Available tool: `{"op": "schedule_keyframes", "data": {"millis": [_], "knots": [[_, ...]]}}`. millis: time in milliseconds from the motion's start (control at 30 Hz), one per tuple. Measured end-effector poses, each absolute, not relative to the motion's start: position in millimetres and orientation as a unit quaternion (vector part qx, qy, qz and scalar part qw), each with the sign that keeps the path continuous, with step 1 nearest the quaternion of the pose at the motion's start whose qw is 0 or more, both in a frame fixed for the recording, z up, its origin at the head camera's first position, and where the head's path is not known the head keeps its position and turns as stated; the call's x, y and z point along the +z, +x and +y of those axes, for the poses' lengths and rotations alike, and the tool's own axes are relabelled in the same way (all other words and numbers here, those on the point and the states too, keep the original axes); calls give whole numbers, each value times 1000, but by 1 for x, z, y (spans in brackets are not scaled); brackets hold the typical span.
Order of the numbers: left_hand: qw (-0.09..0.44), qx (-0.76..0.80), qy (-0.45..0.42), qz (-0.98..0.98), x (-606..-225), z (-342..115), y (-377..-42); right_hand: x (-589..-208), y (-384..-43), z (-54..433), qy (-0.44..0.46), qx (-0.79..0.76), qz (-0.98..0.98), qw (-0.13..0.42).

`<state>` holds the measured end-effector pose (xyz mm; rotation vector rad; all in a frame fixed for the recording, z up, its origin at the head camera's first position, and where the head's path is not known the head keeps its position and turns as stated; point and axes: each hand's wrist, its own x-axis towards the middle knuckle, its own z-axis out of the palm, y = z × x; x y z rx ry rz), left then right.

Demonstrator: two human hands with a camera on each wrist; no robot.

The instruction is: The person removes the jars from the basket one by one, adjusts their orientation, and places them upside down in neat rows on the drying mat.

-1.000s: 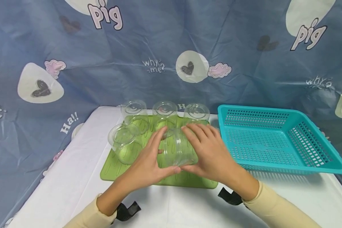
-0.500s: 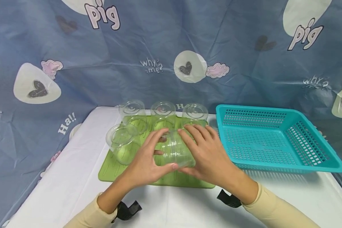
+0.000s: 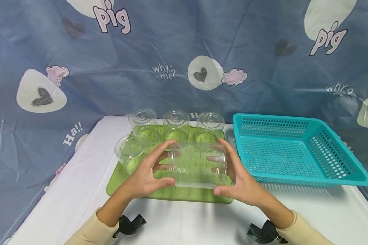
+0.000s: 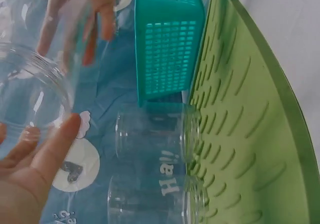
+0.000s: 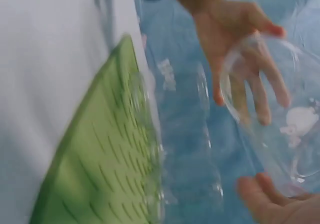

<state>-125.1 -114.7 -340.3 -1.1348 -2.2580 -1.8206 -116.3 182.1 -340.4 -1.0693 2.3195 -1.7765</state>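
A clear plastic jar [image 3: 197,166] lies on its side in the air above a green ridged mat [image 3: 184,195]. My left hand [image 3: 145,178] holds its left end, thumb in front and fingers behind; the fingers show through the plastic. At the other end my right hand [image 3: 240,182] spreads its thumb and fingers around the wall. In the left wrist view, ridged rings circle the jar [image 4: 35,84] near the left fingers. Similar clear jars stand bottom-up along the mat's back: one left [image 3: 143,127], one middle [image 3: 176,126], one right [image 3: 210,126]. Another [image 3: 130,153] stands in front of the left one.
A turquoise perforated basket [image 3: 277,180] stands to the right, close beside the mat. White cloth [image 3: 79,177] covers the table. A blue printed curtain [image 3: 159,41] hangs right behind the jars.
My right hand has moved right, away from the left hand, and opened wider. The hands were close together around the jar; now a long stretch of clear wall shows between them.
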Motion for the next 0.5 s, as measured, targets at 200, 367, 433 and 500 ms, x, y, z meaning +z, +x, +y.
{"op": "schedule_keyframes", "data": {"millis": [200,367,433,500], "knots": [[12,-595,-380,-708,-340,-113,-120,-342,-114,180,-394,-617,681,-14],[26,-531,-358,-767,-335,-113,-109,-334,-113,185,-399,-591,700,-35],[32,-480,-336,-809,-332,-115,-101,-331,-113,189,-395,-580,711,-42],[38,-426,-313,-848,-328,-119,-91,-327,-112,193,-392,-566,724,-50]]}}
